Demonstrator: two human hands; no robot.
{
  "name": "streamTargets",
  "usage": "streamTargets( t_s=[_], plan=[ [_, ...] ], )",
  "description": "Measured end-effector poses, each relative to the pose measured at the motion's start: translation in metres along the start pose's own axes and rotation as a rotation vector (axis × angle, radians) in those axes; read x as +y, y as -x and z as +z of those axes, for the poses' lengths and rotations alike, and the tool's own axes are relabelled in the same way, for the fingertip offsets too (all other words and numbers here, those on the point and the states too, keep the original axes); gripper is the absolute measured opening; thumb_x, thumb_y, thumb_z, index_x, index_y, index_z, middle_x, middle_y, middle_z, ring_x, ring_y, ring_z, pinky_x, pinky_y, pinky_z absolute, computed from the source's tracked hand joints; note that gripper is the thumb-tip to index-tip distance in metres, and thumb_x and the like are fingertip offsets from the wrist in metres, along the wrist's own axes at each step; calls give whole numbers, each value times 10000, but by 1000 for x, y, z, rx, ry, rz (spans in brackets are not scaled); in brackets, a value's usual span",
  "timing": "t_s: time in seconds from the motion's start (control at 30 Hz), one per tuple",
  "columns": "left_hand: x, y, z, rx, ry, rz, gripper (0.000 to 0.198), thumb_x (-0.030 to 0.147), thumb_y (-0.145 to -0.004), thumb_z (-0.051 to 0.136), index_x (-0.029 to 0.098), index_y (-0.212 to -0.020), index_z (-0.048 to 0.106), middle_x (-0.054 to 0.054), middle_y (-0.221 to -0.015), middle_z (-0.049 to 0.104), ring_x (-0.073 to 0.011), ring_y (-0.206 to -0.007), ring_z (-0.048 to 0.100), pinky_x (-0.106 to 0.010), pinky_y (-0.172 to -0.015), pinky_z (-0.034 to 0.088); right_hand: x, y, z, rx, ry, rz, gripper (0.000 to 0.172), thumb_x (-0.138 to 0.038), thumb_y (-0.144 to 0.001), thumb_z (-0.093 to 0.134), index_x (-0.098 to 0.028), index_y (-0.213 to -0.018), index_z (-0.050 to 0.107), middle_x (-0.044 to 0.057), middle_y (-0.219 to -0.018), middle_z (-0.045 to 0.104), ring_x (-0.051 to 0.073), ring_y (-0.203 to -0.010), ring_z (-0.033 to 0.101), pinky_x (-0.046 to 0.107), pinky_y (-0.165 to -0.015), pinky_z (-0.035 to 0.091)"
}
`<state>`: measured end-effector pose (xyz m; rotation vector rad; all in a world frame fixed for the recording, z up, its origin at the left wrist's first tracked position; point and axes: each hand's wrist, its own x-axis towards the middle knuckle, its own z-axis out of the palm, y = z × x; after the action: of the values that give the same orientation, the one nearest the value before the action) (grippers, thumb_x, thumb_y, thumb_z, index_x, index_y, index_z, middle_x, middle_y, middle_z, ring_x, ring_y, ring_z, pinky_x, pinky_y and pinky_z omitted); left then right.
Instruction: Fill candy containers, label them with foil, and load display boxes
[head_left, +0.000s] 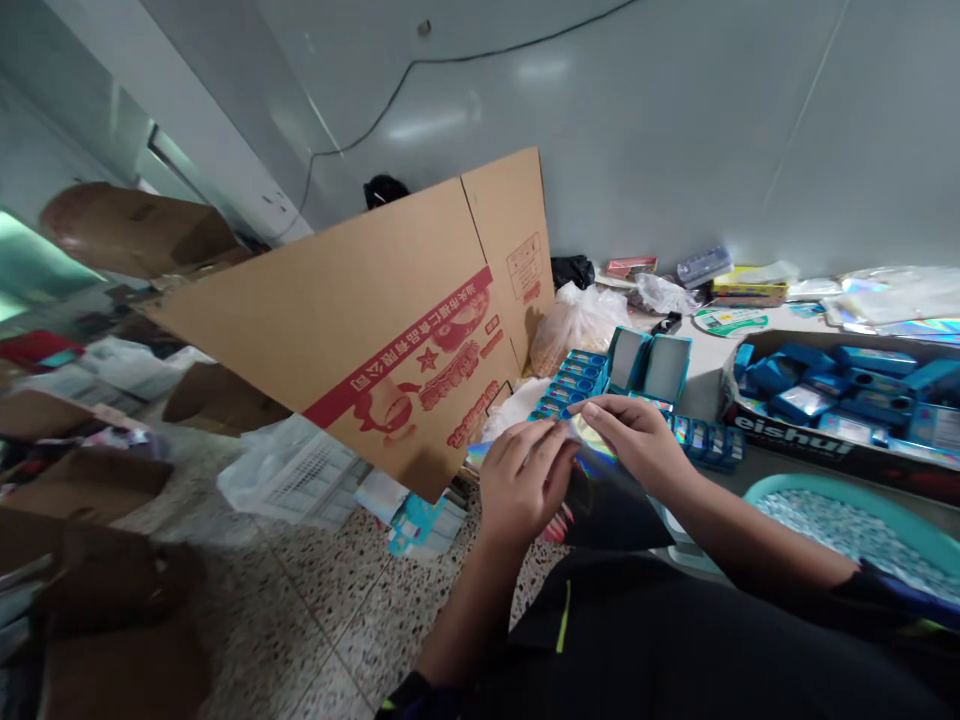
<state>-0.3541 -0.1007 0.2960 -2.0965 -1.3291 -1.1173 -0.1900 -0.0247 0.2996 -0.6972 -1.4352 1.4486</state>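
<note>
Currently, both hands are positioned just off the front edge of the counter (pixel 703 350). The L hand (pixel 523 480) has its fingertips clamped on a shiny film (pixel 591 450); the R hand (pixel 637 438) pinches the same film, thumb & fingers together at its upper edge. The film is thus held btwn the hands, in front of the rows of small blue boxes (pixel 576 383) nr. the counter's L front corner. Its lower part is dark; full extent cannot be told. Two larger boxes (pixel 666 370) stand upright beside the rows. Toward the counter's R end sits a black carton (pixel 814 440) w/ blue boxes (pixel 874 385) inside; a turquoise tub (pixel 885 512) w/ small pale pieces (pixel 832 530) is in front. Nr. the back edge: a plastic bag (pixel 570 325) (L end) & a yellow box (pixel 750 292). A large cardboard box (pixel 375 300) stands tilted, L of the counter.
</note>
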Motion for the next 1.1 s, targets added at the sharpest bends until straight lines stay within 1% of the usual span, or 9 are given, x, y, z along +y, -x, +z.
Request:
streamTargets(
  t_s=[0.17,0.27,0.4,0.5,0.6,0.77,0.87,0.97,1.1],
  plan=[
    [5,4,2,-34,133,-149,321,289,-923,679,216,-1235,657,-85,-1102,732,-230,-1044,688,-412,-953,560,12,5,0,20,-67,89,442,-613,-805,718,-173,-820,758,37,-696,668,146,-597,551,243,-528,416],
    [4,3,-5,-159,276,-313,367,387,-910,700,211,-1229,660,-95,-1104,709,-236,-1054,668,-394,-924,561,16,11,1,29,2,-21,405,-586,-848,691,-188,-802,749,46,-728,691,183,-674,615,273,-601,482],
    [-2,1,-22,-256,396,-390,210,384,-917,693,214,-1039,709,-55,-958,706,-199,-929,671,-333,-844,552,9,17,4,54,101,-155,394,-566,-907,630,-203,-799,740,60,-775,719,202,-699,641,297,-624,508],
    [-6,3,-34,-230,370,-434,139,341,-938,663,213,-916,714,-27,-856,698,-170,-833,659,-301,-789,534,3,19,4,-104,145,-200,376,-517,-954,586,-197,-830,739,59,-785,709,185,-701,632,281,-627,502],
    [-7,6,-43,-233,321,-470,129,312,-949,645,215,-904,718,-19,-864,701,-156,-824,657,-288,-791,525,2,19,6,-276,194,-209,310,-458,-950,613,-189,-1043,737,56,-842,710,171,-716,632,265,-625,501],
    [-9,13,-59,-238,329,-420,115,302,-934,663,220,-969,736,-35,-875,719,-166,-825,672,-282,-768,539,12,20,14,-342,289,-218,319,-354,-937,627,-189,-1203,688,53,-887,710,174,-739,632,279,-644,516],
    [-17,19,-75,-344,296,-492,293,380,-893,716,265,-1162,717,-48,-968,742,-199,-861,690,-310,-782,559,15,21,18,-264,238,-228,251,-366,-952,608,-191,-1099,710,67,-922,718,197,-810,662,298,-690,534],
    [-36,31,-95,-421,245,-650,434,457,-831,764,275,-1219,697,-50,-986,742,-227,-883,691,-321,-769,559,14,18,16,-106,133,-237,320,-399,-947,636,-204,-1199,665,34,-826,677,173,-707,642,273,-591,499],
    [-67,56,-114,-254,208,-821,362,469,-807,761,229,-1076,725,8,-732,632,-170,-714,624,-279,-692,522,8,11,7,94,17,-242,440,-449,-923,686,-268,-1306,565,-25,-705,606,142,-543,565,248,-482,428]
  ],
)
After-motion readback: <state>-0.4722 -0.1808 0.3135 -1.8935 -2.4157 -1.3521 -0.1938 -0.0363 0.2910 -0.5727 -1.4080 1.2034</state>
